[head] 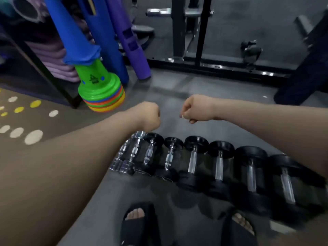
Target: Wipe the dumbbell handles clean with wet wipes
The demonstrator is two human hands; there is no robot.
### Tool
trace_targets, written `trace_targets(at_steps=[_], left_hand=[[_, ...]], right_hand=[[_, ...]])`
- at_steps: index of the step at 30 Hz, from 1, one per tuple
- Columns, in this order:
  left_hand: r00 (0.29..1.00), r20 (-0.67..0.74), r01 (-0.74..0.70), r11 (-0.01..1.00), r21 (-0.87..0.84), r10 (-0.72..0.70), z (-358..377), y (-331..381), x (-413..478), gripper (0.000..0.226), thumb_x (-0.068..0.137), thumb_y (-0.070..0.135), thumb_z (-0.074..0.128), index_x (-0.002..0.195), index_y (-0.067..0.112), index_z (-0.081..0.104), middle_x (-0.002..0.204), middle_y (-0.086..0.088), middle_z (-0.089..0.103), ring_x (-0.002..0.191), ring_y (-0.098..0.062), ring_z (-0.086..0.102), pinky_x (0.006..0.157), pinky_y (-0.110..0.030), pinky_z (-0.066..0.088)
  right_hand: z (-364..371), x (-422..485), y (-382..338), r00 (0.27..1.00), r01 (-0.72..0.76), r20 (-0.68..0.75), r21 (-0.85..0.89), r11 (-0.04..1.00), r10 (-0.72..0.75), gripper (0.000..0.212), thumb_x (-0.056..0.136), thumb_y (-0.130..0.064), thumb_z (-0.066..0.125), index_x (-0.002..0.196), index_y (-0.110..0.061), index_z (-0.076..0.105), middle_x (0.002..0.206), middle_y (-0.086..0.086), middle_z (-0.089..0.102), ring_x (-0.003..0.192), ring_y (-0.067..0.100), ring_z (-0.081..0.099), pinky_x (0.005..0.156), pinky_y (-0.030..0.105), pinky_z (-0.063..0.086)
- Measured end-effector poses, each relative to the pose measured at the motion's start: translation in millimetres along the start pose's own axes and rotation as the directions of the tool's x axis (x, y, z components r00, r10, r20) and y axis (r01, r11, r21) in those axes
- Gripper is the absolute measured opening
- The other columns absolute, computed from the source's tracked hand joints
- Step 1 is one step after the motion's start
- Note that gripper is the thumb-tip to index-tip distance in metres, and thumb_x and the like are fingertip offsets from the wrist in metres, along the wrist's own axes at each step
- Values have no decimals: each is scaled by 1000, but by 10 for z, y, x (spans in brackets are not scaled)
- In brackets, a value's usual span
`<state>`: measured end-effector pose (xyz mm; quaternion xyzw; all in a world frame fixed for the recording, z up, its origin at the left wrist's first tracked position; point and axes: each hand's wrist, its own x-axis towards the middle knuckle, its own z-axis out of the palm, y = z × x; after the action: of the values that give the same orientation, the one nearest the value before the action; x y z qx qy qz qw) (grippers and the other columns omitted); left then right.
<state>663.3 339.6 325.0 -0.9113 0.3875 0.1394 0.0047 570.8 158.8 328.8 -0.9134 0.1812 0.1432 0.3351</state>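
Several dumbbells (pixel 193 157) lie side by side in a row on the grey floor, with black round heads and shiny metal handles. The ones at the left end are small and chrome (pixel 124 157). Both my arms reach out above the row. My left hand (pixel 150 116) is curled into a fist over the left end and nothing shows in it. A short gap to the right, my right hand (pixel 197 109) is also curled into a fist. A small pale speck shows at its fingertips; I cannot tell what it is. No wet wipe is plainly in view.
A stack of coloured cone markers (pixel 103 93) stands at the left with blue and purple tubes (pixel 131 41) leaning behind it. A black rack frame (pixel 213 66) runs across the back. My feet in black slippers (pixel 140 224) stand just before the dumbbells.
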Motion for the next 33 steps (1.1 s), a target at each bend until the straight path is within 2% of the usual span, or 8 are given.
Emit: trace_targets(at_steps=[3,6,11,18,22,24,29,33], left_hand=[[997,78,25,997,-76,-20,605,-7,500,24,86,20,54,98,10,73,105,-14,72,99,-33,65,80,-31,52],[988,153,52,990,-130,-32,1209,4,998,26,91,20,52,108,12,70,114,-14,69,108,-34,63,85,-31,49],[982,181,98,969,-226,-57,1975,-47,1930,27,93,15,51,115,12,66,122,-16,67,114,-34,61,87,-32,45],[956,268,189,949,-251,-120,2166,239,2464,23,92,17,52,109,13,67,115,-14,69,111,-35,60,89,-32,46],[928,358,205,946,-249,-107,1906,504,2334,20,96,21,48,99,13,66,112,-14,68,108,-33,62,88,-33,46],[910,402,214,945,-247,-101,1721,663,2138,25,100,26,46,102,11,67,114,-15,68,107,-33,62,87,-32,46],[875,481,222,929,-297,-55,916,1123,1493,24,98,22,49,104,10,70,101,-16,70,100,-32,65,83,-32,47],[851,524,224,909,-351,-7,-7,1595,940,18,94,25,52,94,17,68,88,-6,70,84,-29,66,80,-34,52]], right_hand=[[251,436,320,999,13,45,-122,992,-8,17,93,-20,60,100,-15,75,93,1,76,79,16,71,64,21,53],[555,881,829,994,5,110,-214,977,19,21,91,-20,60,106,-19,74,102,0,72,92,18,65,72,21,45],[774,1632,1633,997,-69,39,-98,993,74,27,90,-20,61,116,-21,71,120,-2,68,115,19,61,85,17,38],[855,1829,2321,957,-291,47,185,939,287,33,88,-13,65,120,-16,71,114,4,71,107,19,66,86,19,44],[800,1499,2324,901,-410,32,391,824,433,14,86,-15,69,98,-20,73,95,4,73,86,21,67,83,32,55],[741,1204,2254,872,-449,48,478,755,488,6,85,-17,69,85,-23,67,79,-3,67,72,16,62,72,27,51],[259,123,1749,769,-506,62,667,547,636,6,89,-11,67,89,-15,72,76,-4,64,70,8,56,62,14,43],[-337,-966,1246,643,-538,158,790,294,750,7,87,-15,68,82,-13,72,77,-1,69,75,14,62,73,35,55]])
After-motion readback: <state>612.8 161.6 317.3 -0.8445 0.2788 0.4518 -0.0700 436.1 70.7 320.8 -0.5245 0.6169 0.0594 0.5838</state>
